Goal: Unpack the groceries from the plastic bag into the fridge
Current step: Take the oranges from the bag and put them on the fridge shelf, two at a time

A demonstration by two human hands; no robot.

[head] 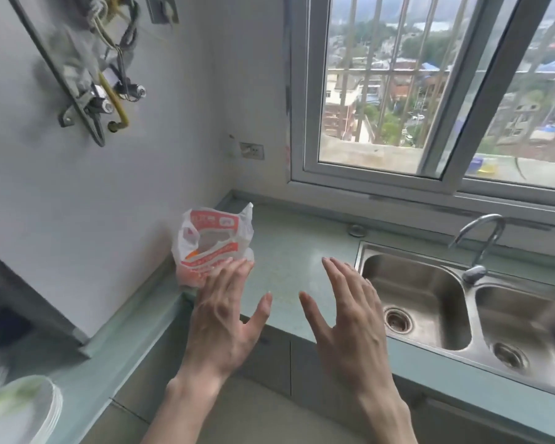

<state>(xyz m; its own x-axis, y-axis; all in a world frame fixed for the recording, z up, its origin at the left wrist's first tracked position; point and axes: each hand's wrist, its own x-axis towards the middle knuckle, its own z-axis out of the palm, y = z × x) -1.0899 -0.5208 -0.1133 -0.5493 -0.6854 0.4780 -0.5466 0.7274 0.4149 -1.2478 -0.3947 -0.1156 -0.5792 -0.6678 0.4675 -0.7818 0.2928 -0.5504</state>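
Plastic bag seemingly touching left hand

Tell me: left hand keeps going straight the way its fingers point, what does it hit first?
Probably the plastic bag. The left hand is open and its fingertips already overlap the bag's lower edge; contact cannot be confirmed from this single view.

I see open counter between the plastic bag on the left and the sink on the right. The tap stands at the far right; a blurred, perhaps clear, tub crowds the near left.
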